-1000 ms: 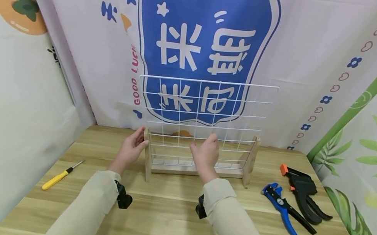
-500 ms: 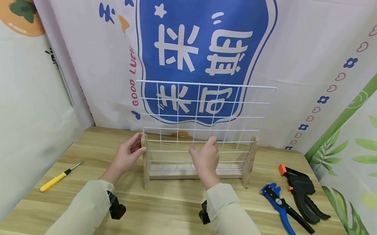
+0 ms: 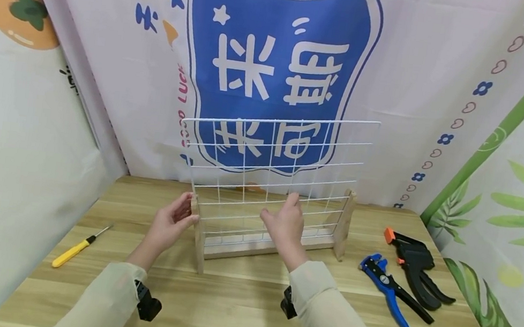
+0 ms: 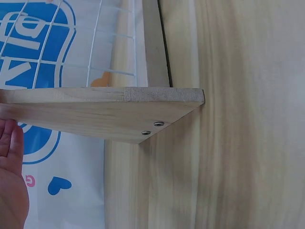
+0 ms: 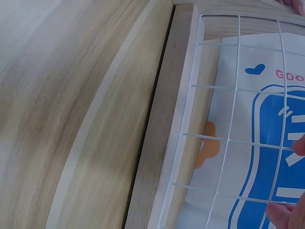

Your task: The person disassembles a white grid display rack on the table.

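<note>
A white wire grid rack [image 3: 267, 186] stands in a wooden base with two side posts. My left hand [image 3: 168, 226] grips the top of the left wooden post [image 3: 197, 237], thumb on the near side and fingers behind. In the left wrist view, that post [image 4: 119, 114] shows two screw heads near its foot. My right hand [image 3: 284, 225] is at the front of the grid, thumb and forefinger apart. In the right wrist view, its fingertips [image 5: 280, 214] lie at the wires [image 5: 228, 138]; whether they press on them is unclear.
A yellow-handled screwdriver [image 3: 73, 253] lies on the left of the wooden table [image 3: 235, 317]. To the right lie blue-and-black wire strippers [image 3: 388, 287] and a black gun-shaped tool with an orange tip [image 3: 417, 265]. A printed cloth [image 3: 279, 52] hangs close behind the rack.
The rack's left end has swung towards me with my left hand on its post, so the rack now stands at an angle. My right hand stays at the grid, little moved.
</note>
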A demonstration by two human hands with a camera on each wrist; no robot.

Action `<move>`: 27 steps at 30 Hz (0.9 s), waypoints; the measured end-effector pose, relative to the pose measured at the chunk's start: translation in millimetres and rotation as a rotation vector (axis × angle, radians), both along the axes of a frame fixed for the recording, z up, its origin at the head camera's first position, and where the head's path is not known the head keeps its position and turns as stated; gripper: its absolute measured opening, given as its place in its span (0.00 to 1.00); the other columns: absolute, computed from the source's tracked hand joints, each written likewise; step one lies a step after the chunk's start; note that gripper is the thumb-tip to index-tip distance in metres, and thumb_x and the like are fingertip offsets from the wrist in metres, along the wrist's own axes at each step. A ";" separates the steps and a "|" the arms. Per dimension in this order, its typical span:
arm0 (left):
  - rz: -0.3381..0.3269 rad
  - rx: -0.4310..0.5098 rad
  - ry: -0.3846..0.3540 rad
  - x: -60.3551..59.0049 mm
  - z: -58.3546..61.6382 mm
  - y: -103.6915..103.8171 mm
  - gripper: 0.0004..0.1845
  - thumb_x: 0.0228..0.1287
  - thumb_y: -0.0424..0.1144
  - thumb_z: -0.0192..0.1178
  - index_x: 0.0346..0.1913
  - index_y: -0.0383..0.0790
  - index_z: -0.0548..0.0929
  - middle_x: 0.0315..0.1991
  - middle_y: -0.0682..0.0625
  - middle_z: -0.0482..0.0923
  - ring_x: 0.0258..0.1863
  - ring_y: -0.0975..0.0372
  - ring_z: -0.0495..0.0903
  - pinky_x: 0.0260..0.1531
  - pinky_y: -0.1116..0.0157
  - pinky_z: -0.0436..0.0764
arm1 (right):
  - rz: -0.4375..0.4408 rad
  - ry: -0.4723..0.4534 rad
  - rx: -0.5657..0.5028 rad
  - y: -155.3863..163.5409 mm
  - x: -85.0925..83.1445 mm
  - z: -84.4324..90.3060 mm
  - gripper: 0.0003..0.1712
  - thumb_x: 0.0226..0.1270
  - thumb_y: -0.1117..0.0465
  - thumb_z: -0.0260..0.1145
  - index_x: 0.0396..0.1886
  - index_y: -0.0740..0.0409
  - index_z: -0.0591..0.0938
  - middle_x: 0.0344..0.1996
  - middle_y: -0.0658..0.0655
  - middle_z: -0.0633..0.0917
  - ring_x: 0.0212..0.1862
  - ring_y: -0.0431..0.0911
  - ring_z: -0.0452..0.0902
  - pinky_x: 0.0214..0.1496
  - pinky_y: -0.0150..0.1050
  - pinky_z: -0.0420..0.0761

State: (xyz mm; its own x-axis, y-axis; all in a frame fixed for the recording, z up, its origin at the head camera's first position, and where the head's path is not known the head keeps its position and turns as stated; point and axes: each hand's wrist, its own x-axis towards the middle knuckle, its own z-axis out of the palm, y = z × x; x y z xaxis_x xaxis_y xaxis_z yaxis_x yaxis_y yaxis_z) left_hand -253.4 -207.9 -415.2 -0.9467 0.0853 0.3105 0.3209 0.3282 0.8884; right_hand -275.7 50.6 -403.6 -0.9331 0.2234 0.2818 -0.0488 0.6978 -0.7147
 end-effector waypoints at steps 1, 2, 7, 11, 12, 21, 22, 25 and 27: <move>0.001 -0.013 -0.012 2.8 -0.1 -0.5 0.31 0.58 0.28 0.59 0.64 0.29 0.62 0.60 0.33 0.66 0.58 0.48 0.68 0.53 0.77 0.71 | 0.000 0.003 0.006 0.1 1.0 -0.6 0.35 0.44 0.50 0.71 0.43 0.60 0.61 0.29 0.57 0.72 0.24 0.49 0.68 0.20 0.35 0.70; 0.005 -0.030 -0.025 6.0 0.0 -0.9 0.31 0.58 0.29 0.59 0.65 0.30 0.61 0.60 0.34 0.65 0.58 0.48 0.68 0.53 0.75 0.72 | 0.000 0.008 0.009 0.1 1.9 -1.2 0.34 0.44 0.50 0.71 0.42 0.60 0.61 0.29 0.57 0.72 0.24 0.49 0.68 0.20 0.35 0.70; 0.036 -0.074 -0.050 18.3 0.9 -1.0 0.31 0.58 0.34 0.60 0.65 0.35 0.63 0.60 0.37 0.67 0.56 0.49 0.71 0.51 0.72 0.75 | -0.005 0.025 0.024 -0.1 5.3 -3.1 0.34 0.44 0.49 0.71 0.40 0.59 0.61 0.26 0.56 0.72 0.23 0.49 0.67 0.18 0.34 0.68; 0.065 -0.074 -0.037 24.5 2.3 -1.4 0.31 0.57 0.34 0.62 0.63 0.34 0.66 0.57 0.37 0.69 0.54 0.50 0.73 0.48 0.75 0.77 | -0.006 0.044 0.026 -1.4 7.4 -2.4 0.34 0.44 0.49 0.72 0.41 0.60 0.62 0.25 0.56 0.72 0.22 0.49 0.68 0.18 0.34 0.67; 0.075 -0.090 -0.038 26.2 2.7 -1.6 0.31 0.57 0.36 0.62 0.63 0.34 0.66 0.57 0.37 0.70 0.53 0.49 0.73 0.48 0.74 0.77 | -0.007 0.047 0.027 -1.8 8.1 -2.2 0.34 0.44 0.48 0.72 0.41 0.61 0.63 0.25 0.56 0.72 0.22 0.49 0.68 0.18 0.34 0.67; 0.156 -0.178 -0.054 41.7 4.0 -2.6 0.32 0.55 0.41 0.64 0.61 0.33 0.67 0.52 0.37 0.75 0.52 0.49 0.76 0.51 0.61 0.76 | 0.010 0.040 -0.028 -5.8 15.9 -1.2 0.33 0.45 0.46 0.70 0.40 0.60 0.64 0.24 0.55 0.71 0.22 0.48 0.66 0.19 0.34 0.68; 0.165 -0.177 -0.054 43.3 4.0 -2.2 0.31 0.56 0.41 0.63 0.61 0.33 0.67 0.52 0.37 0.75 0.52 0.49 0.76 0.51 0.61 0.76 | 0.010 0.043 -0.035 -6.3 16.8 -1.4 0.33 0.45 0.46 0.70 0.40 0.60 0.64 0.24 0.55 0.71 0.22 0.48 0.66 0.19 0.34 0.68; 0.197 -0.195 -0.041 48.1 3.6 -1.3 0.30 0.56 0.41 0.63 0.60 0.32 0.68 0.50 0.38 0.76 0.51 0.49 0.76 0.52 0.58 0.76 | 0.007 0.061 -0.046 -7.9 19.2 -2.9 0.32 0.45 0.46 0.70 0.38 0.59 0.64 0.24 0.54 0.71 0.21 0.47 0.65 0.18 0.33 0.67; 0.215 -0.202 -0.029 51.6 3.8 -0.7 0.29 0.57 0.40 0.63 0.60 0.32 0.69 0.49 0.37 0.77 0.50 0.48 0.76 0.52 0.57 0.76 | 0.004 0.078 -0.048 -8.9 21.1 -3.3 0.32 0.45 0.46 0.71 0.36 0.58 0.63 0.24 0.54 0.70 0.21 0.47 0.64 0.17 0.33 0.66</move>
State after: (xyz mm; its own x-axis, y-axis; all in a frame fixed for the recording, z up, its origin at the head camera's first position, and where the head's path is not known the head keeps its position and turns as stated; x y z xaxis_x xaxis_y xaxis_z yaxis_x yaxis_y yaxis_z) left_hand -201.8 -208.6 -411.4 -0.9579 -0.0605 0.2806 0.2009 0.5567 0.8061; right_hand -254.6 41.7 -406.9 -0.9098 0.2343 0.3425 -0.1084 0.6625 -0.7411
